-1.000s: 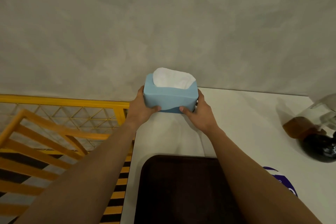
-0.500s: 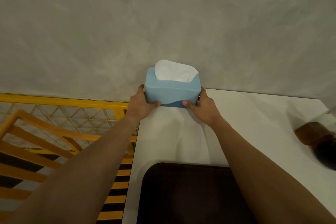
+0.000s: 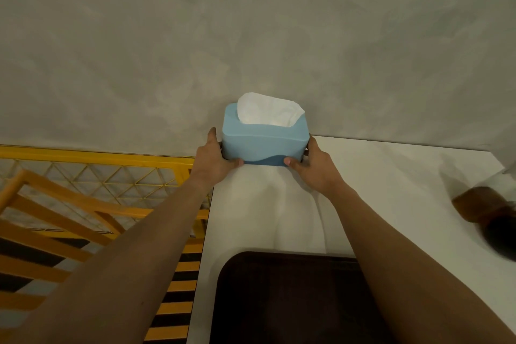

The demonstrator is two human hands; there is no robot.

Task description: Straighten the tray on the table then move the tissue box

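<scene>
Nearest, at the bottom edge: a dark brown tray (image 3: 290, 301) with rounded corners, lying flat on a white tabletop (image 3: 391, 204), its far edge running roughly parallel to the tabletop's back edge, both forearms crossing above it. Left of the tabletop, lower down: yellow railing (image 3: 92, 158) with a diamond mesh panel, orange slats, and black-and-yellow striping (image 3: 178, 288) along the floor. Far right, blurred: a dark brown object (image 3: 485, 212) near the tabletop's right edge, too smeared to identify.

Farther out, at the tabletop's far left corner: a light blue tissue box (image 3: 264, 142) with a darker blue wave along its base, white tissue (image 3: 269, 112) puffed out of the top opening. Upright, opening facing up, long axis left to right along the back edge, broad front face toward the camera. Base at tabletop level; contact not certain. Left hand (image 3: 213, 162) clamped on the left end, thumb across the lower front corner; right hand (image 3: 315, 169) clamped on the right end likewise.

Beyond: a mottled grey plaster wall (image 3: 251, 36) just behind the box, filling the upper half of the view.
</scene>
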